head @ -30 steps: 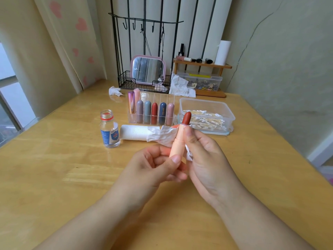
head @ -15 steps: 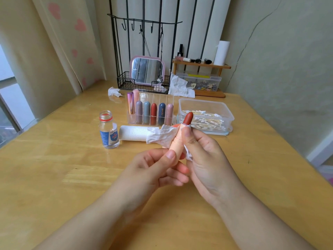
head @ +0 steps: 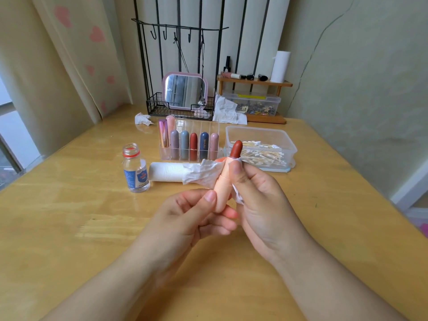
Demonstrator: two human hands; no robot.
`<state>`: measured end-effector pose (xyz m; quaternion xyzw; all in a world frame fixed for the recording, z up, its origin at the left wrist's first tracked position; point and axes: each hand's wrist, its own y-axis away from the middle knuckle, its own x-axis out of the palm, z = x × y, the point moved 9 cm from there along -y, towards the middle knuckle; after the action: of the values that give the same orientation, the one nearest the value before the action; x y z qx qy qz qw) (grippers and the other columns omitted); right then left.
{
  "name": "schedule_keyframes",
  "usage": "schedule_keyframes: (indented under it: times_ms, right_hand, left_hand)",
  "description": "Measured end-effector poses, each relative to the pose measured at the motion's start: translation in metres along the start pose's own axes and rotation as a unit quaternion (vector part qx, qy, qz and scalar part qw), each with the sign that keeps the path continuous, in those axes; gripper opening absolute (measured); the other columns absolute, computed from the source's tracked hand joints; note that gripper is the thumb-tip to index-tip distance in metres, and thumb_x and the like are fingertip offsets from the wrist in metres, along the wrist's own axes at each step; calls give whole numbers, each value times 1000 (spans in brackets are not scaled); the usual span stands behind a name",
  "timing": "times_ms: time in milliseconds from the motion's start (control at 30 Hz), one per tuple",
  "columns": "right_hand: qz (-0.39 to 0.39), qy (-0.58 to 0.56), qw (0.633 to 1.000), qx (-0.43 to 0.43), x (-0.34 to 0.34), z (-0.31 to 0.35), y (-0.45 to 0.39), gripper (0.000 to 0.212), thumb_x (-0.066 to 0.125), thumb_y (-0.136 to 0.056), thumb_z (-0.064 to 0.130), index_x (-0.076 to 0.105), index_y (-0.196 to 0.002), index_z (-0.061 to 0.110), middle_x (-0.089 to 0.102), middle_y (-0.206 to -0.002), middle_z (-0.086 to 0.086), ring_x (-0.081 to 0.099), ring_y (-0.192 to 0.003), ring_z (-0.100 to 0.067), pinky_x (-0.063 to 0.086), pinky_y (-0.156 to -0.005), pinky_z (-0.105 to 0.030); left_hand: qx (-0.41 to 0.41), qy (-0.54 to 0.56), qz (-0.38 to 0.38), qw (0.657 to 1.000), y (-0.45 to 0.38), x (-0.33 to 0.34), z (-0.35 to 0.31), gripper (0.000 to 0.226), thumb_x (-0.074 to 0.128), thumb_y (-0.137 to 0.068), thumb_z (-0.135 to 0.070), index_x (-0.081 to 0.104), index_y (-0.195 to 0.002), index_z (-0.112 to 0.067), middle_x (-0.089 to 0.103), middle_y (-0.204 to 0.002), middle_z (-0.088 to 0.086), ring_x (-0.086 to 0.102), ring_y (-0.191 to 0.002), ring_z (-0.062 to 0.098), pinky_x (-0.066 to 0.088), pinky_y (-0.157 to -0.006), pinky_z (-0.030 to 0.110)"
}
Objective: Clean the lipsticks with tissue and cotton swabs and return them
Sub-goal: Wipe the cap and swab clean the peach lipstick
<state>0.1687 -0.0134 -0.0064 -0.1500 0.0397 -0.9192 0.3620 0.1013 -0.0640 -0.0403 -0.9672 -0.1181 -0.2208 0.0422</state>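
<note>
Left hand [head: 185, 216] pinches the base of the peach plastic lipstick tube [head: 221, 186], in front of the clear lipstick organiser [head: 190, 144]; right hand [head: 259, 200] grips it, seemingly through crumpled white tissue [head: 201, 173].

peach lipstick [head: 221, 188], brick-red bullet; white tissue [head: 203, 173]; pink-framed mirror [head: 185, 91]

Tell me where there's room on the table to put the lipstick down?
Bare wood lies left of the small bottle toward the window, and along the table right of the swab box. It is crowded at the back: the lipstick organizer, tissue roll, crumpled tissues and wire rack sit close together.
</note>
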Motion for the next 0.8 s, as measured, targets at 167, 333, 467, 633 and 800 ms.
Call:
schedule_keyframes:
  times_ms: [167, 333, 467, 633, 800]
  right_hand:
    - [-12, 18, 1000, -12, -4, -1, -3, 29, 56, -74, 45, 71, -83, 21, 60, -71, 1, 57, -70, -10, 44, -56, -32]
    - [-11, 9, 1000, -13, -3, -3, -3, 28, 59, -77, 43, 69, -82, 18, 55, -65, -1, 54, -63, -18, 44, -47, -35]
    - [-13, 0, 1000, -24, -2, 3, -2, 24, 59, -75, 36, 65, -78, 13, 55, -60, 6, 55, -57, -5, 46, -46, -30]
    - [-1, -19, 1000, -23, 0, 5, -3, 29, 59, -72, 37, 61, -77, 9, 55, -57, 2, 53, -55, -8, 42, -46, -31]
    - [19, -36, 999, -22, 0, 8, -4, 27, 55, -81, 37, 60, -66, 15, 52, -55, -7, 45, -57, -17, 37, -49, -23]
  left_hand:
    - [43, -44, -56, 997, -3, -13, -6, 24, 75, -61, -9, 66, -81, -1, 71, -74, 15, 66, -64, 22, 55, -61, 27]
    - [66, -67, -83, 992, 0, -13, -12, 34, 82, -55, -4, 61, -82, 2, 69, -69, 14, 63, -60, 20, 51, -58, 27]
    - [73, -85, -87, 990, 0, -13, -15, 34, 84, -54, -3, 62, -79, 0, 68, -66, 13, 62, -57, 18, 52, -57, 26]
    - [62, -81, -85, 991, 0, -15, -12, 26, 84, -59, -7, 65, -77, -5, 69, -69, 14, 64, -62, 21, 54, -60, 28]
    - [-10, 6, -4, 1000, 0, -2, -1, 24, 65, -81, -24, 73, -81, -1, 70, -81, 23, 68, -64, 20, 57, -62, 26]
